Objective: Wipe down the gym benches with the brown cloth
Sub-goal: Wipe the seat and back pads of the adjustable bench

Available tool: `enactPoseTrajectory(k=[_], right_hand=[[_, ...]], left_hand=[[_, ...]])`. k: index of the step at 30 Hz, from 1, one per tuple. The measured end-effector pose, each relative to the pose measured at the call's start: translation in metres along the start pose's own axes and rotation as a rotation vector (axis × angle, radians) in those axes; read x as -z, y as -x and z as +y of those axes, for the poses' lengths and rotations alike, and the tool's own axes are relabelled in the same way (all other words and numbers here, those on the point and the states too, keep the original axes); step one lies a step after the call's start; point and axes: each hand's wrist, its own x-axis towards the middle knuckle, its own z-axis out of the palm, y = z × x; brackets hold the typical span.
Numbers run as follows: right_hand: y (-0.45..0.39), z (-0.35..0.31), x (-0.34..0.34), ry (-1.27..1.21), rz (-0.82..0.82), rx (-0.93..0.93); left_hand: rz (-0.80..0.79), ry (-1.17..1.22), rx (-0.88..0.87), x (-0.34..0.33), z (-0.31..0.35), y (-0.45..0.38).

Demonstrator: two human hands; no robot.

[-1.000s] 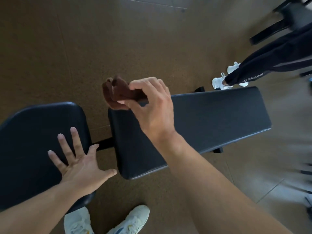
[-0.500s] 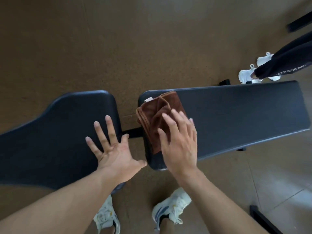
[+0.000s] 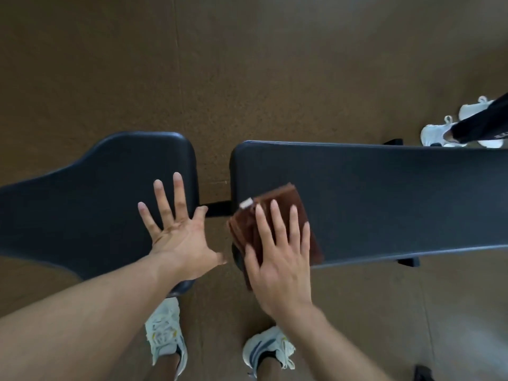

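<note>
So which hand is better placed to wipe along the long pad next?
Right. The right hand lies flat on the brown cloth at the long pad's near end. The left hand is bare, spread on the seat pad.

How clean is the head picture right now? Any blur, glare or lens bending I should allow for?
Head view: motion blur smears the right hand and the brown cloth under it; the left hand on the seat pad is sharper. Wide-angle bending curves the long bench pad. Light is dim and even, with a pale glare patch on the floor lower right.
</note>
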Motion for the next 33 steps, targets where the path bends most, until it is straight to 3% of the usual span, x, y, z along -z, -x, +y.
enactPoseTrajectory(k=[2,4,10,13,17,21,23,26,30,33], right_hand=[[0.041,0.008,-0.003,0.031,-0.057,-0.018],[0.030,0.009,-0.001,0.044,-0.117,-0.030],[-0.140,-0.003,0.028,0.013,-0.079,0.081],[-0.164,0.011,0.032,0.063,-0.075,0.150],[-0.089,0.051,0.024,0.022,0.003,0.212],[0.027,0.113,0.012,0.059,0.000,0.178],[0.044,0.128,0.010,0.058,-0.030,0.142],[0.008,0.118,0.013,0.014,-0.021,0.066],[-0.104,0.096,0.032,-0.040,0.054,-0.076],[-0.161,0.095,0.049,-0.037,0.003,-0.109]], left_hand=[[0.005,-0.005,0.004,0.001,0.002,0.001],[0.003,0.000,0.019,0.001,0.003,0.000],[0.032,0.011,0.070,-0.001,0.006,-0.001],[0.067,0.001,0.107,-0.006,0.009,-0.001],[0.132,0.001,0.123,-0.011,0.011,-0.003],[0.175,0.047,0.108,-0.014,0.012,0.001],[0.187,0.059,0.108,-0.015,0.011,0.000],[0.223,0.035,0.113,-0.019,0.011,-0.001],[0.262,0.049,0.121,-0.022,0.008,-0.005],[0.243,0.045,0.125,-0.022,0.010,-0.006]])
